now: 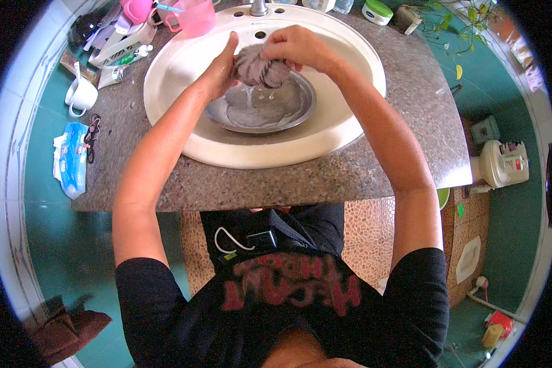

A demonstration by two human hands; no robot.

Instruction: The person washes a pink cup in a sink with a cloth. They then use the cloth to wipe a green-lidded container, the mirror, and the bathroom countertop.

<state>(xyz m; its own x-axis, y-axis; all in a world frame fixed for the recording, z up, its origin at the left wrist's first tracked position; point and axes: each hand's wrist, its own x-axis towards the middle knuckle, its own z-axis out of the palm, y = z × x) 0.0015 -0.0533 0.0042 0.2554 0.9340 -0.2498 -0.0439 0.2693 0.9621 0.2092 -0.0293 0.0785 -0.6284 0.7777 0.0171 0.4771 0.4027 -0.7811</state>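
Note:
Over the cream oval sink (251, 158) I hold a bunched, wet-looking grey cloth (259, 67) in both hands. My left hand (222, 72) supports its left side, thumb pointing up and the other fingers partly hidden behind the cloth. From the upper right, my right hand (300, 50) grips the cloth with curled fingers. Directly beneath, a round metal bowl (257, 129) rests in the sink with greyish water and some bubbles in it. The cloth hides the bowl's far rim.
The tap (259, 8) rises at the sink's far edge. A pink mug (196, 17) and toiletries stand at the back left of the speckled counter (276, 187). At the left edge are a white cup (83, 95) and a blue packet (73, 159). A green-lidded jar (378, 11) sits back right.

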